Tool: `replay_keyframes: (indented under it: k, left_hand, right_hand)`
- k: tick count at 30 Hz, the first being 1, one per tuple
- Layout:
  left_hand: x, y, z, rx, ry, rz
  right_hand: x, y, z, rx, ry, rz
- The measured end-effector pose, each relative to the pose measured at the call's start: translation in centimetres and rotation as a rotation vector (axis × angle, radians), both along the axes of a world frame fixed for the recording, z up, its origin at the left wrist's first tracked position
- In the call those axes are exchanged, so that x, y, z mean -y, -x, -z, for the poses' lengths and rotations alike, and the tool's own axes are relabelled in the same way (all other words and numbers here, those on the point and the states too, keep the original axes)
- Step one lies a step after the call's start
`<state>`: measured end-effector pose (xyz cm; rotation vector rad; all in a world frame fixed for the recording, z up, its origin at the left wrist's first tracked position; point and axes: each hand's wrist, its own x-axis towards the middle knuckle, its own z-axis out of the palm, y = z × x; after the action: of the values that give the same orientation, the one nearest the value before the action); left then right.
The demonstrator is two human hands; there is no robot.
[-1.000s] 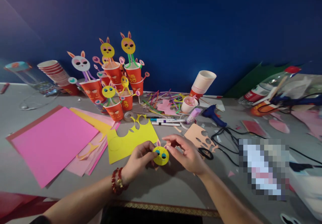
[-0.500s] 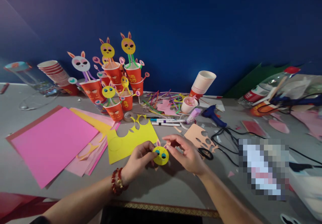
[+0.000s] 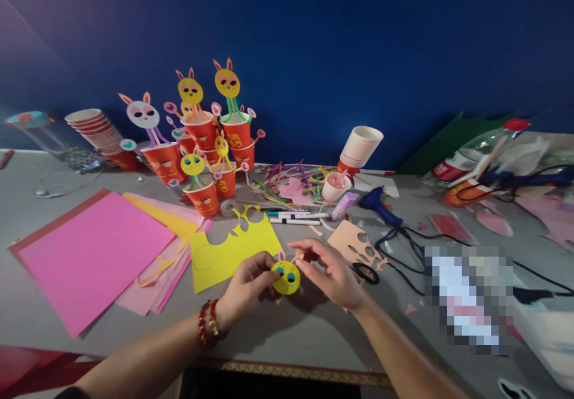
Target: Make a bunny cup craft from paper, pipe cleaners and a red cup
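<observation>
My left hand (image 3: 250, 279) pinches a round yellow paper rabbit face (image 3: 287, 285) by its left edge, thumb on the front. The face has blue-and-black eyes and a pink paper ear (image 3: 281, 256) standing at its top left. At the top right, my right hand (image 3: 329, 270) holds a second small paper ear (image 3: 296, 259) between thumb and forefinger, against the face's rim. Whether that ear is stuck on, I cannot tell. Behind the left hand lies a yellow sheet (image 3: 237, 246) with round holes cut out; a peach cut-out sheet (image 3: 352, 240) is beyond the right hand.
Red paper cups (image 3: 201, 198) with rabbit figures stand at the back left. Pink sheets (image 3: 94, 255) lie at the left. Pens (image 3: 293, 221), a glue stick (image 3: 344, 206), a blue glue gun (image 3: 380, 206), black scissors handles (image 3: 365, 273) and a cable (image 3: 403, 255) lie behind and to the right.
</observation>
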<state>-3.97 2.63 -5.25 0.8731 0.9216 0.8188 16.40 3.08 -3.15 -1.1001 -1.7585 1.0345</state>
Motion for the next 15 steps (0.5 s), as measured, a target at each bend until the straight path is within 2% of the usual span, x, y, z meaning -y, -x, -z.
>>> replay_keyframes:
  k: [9, 15]
  left_hand:
    - [0.0, 0.0, 0.43, 0.023, -0.023, 0.026]
    - [0.14, -0.02, 0.09, -0.022, -0.073, 0.042]
  right_hand:
    - [-0.03, -0.02, 0.67, -0.02, 0.011, -0.038]
    - [0.02, 0.31, 0.79, -0.06, 0.053, -0.052]
